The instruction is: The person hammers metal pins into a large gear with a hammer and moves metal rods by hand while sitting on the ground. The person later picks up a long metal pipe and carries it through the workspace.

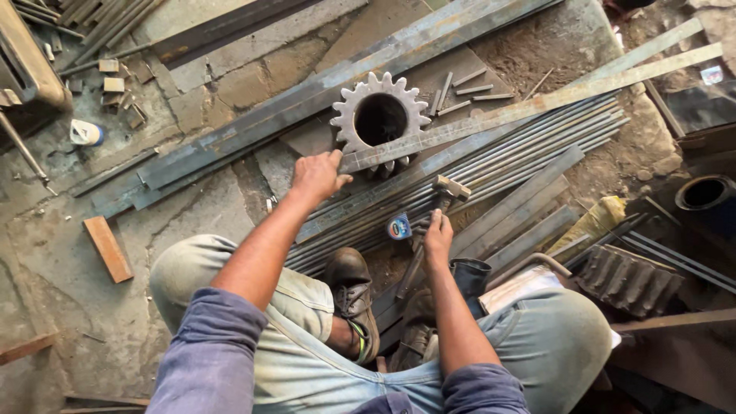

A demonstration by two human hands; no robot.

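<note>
Flat bar [491,119] was the piece under the person's hands; it lay slanted across the floor [69,268], from the middle of the scene up to the far right, and its near end rested over the gear [379,119]. Going from the left, a short wood block [107,248] lay alone on the cracked floor, well apart from the work. Next, long steel strips [253,126] ran diagonally behind the gear. The left hand [317,176] was pressed on the near end of the flat bar, fingers spread and flat, just beside the gear's teeth. Below it, the person's shoe [351,295] stood on a bundle of rods [491,165]. A small round tape measure [399,227] lay on the rods, between the two hands. The right hand [438,236] was closed around the handle of a hammer [443,192], whose head stood just under the flat bar. At the far right a dark pipe [704,193] stood open.
</note>
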